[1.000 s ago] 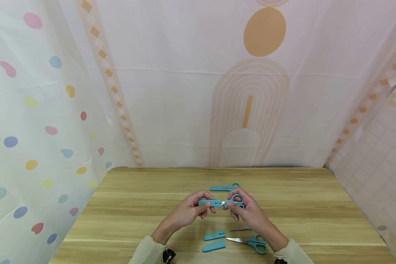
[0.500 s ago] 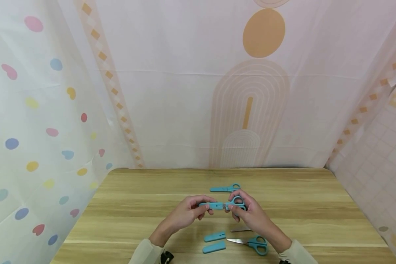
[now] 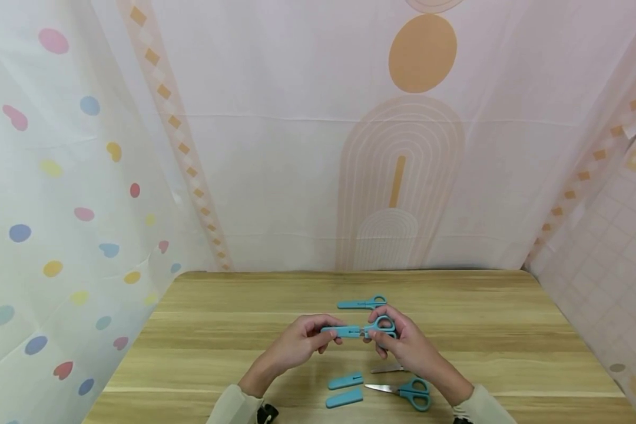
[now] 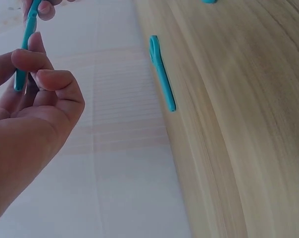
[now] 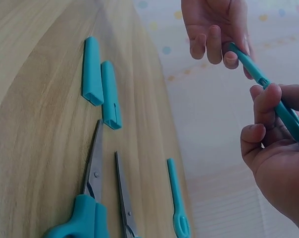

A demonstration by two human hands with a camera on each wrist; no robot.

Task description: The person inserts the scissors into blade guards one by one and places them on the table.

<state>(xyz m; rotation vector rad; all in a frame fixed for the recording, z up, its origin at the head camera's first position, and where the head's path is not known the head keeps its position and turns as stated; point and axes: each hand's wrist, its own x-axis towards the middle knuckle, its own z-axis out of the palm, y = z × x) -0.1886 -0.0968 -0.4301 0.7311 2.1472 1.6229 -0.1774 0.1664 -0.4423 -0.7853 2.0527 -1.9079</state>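
Above the table, my left hand [image 3: 294, 344] pinches a blue scissor sheath [image 3: 352, 332] between thumb and fingers. My right hand [image 3: 413, 350] grips the blue handles of a pair of scissors [image 3: 370, 333]. The blades are mostly inside the sheath, with a short bit of metal showing between sheath and handles in the head view. Sheath [image 5: 249, 65] and scissors [image 5: 291, 123] form one line in the right wrist view. From the left wrist, the left hand [image 4: 45, 106] is seen with its fingertips at the sheath's closed end.
A sheathed pair of scissors [image 3: 354, 304] lies farther back on the wooden table [image 3: 233, 306]. Nearer lie bare scissors [image 3: 409, 390], another pair [image 5: 124, 196] partly hidden by the right arm, and two loose sheaths [image 3: 345, 380]. A patterned cloth [image 3: 275, 176] hangs behind the table.
The scissors have gone deeper into the sheath; less bright metal shows between sheath and handles than a second ago. Both hands shift only slightly. The things on the table stay put.
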